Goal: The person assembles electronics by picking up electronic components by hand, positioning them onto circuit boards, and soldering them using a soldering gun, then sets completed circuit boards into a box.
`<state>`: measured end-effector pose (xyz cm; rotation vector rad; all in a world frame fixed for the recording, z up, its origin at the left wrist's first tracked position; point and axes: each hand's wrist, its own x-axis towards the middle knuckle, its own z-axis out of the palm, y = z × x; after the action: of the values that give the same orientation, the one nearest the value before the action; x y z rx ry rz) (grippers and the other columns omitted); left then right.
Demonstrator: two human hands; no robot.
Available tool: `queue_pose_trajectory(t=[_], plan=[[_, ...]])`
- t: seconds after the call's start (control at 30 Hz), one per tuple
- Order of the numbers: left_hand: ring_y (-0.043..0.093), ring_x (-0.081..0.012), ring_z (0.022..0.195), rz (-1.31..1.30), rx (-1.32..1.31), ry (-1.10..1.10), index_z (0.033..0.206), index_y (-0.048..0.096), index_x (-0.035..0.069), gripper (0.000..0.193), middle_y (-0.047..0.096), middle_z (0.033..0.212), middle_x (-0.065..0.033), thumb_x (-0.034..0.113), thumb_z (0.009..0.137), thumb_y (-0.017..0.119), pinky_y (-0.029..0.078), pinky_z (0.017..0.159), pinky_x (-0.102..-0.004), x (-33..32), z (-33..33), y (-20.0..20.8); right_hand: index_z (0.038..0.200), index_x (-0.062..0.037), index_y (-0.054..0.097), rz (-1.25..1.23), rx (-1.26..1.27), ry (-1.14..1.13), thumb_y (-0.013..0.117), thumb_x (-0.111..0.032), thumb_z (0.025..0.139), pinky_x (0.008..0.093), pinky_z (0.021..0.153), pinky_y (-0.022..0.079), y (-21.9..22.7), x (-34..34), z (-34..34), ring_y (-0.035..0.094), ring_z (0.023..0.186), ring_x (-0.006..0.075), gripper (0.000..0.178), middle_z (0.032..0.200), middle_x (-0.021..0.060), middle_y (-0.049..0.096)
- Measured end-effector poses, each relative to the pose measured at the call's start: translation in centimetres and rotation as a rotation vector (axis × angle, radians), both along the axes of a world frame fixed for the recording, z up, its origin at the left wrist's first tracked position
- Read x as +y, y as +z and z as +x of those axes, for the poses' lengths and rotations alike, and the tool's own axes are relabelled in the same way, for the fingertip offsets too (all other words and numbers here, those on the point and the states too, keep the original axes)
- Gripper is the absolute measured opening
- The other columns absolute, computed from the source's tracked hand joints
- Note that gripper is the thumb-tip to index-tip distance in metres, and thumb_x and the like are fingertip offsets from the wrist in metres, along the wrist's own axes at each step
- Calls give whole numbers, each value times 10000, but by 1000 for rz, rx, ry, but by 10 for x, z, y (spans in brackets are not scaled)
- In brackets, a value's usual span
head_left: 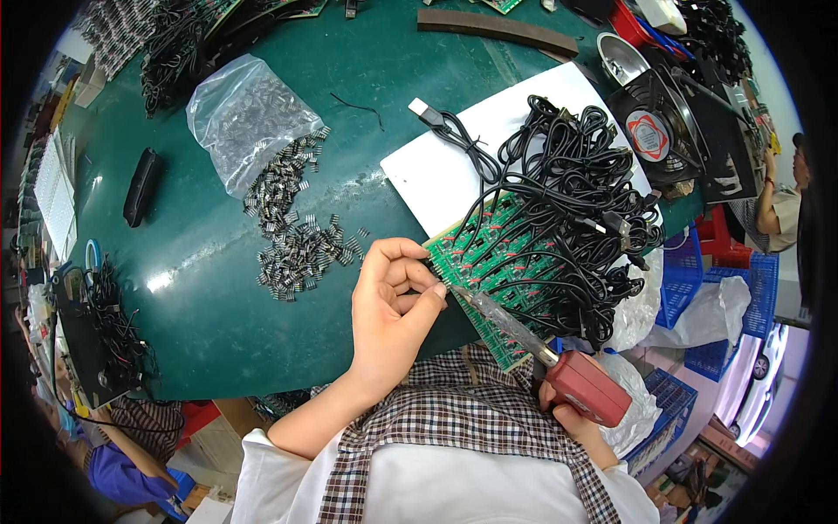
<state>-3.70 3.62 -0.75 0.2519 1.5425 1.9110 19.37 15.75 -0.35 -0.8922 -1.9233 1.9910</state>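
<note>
The right hand grips a red-handled soldering iron, tip at eleven o'clock on the green circuit board. The left hand pinches the board's edge, fingers curled. Thin, stiff and likely fragile, the board is best held by its edges. Black cables heap at one o'clock.

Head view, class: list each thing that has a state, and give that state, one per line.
left hand: curled, fingertips on the board's edge
right hand: gripping the red-handled soldering iron
green circuit board: flat, black cables attached
plastic bag: open, metal parts spilled out
</note>
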Motion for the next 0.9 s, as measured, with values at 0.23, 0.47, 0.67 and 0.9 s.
queue_pose_trajectory(t=[0.23,0.47,0.67,0.9], plan=[[542,-96,719,-17,-28,23,1063,388,12,363,535,798,-58,-78,750,550,467,651,-216,-2,4,6,907,23,585,0,-57,75,707,-425,683,209,536,398,10,3,5,533,572,101,516,631,38,566],[526,-193,602,-668,699,-3,968,498,9,322,518,797,-112,-12,685,651,445,547,-296,-29,-16,13,890,39,572,-137,-31,-38,734,-471,629,186,496,352,11,-2,-2,511,546,81,596,612,37,555],[444,-150,533,-753,869,28,867,547,-7,267,486,724,-75,-29,638,682,394,516,-263,-29,-23,15,919,53,526,-142,24,-22,755,-420,627,204,486,369,9,0,0,529,526,108,602,693,69,586],[458,-152,540,-787,854,47,791,543,-13,171,489,684,-72,-24,668,661,393,519,-277,-37,-27,12,974,74,471,-151,97,-30,760,-367,646,249,519,421,6,-1,-2,547,528,147,621,809,116,611]])
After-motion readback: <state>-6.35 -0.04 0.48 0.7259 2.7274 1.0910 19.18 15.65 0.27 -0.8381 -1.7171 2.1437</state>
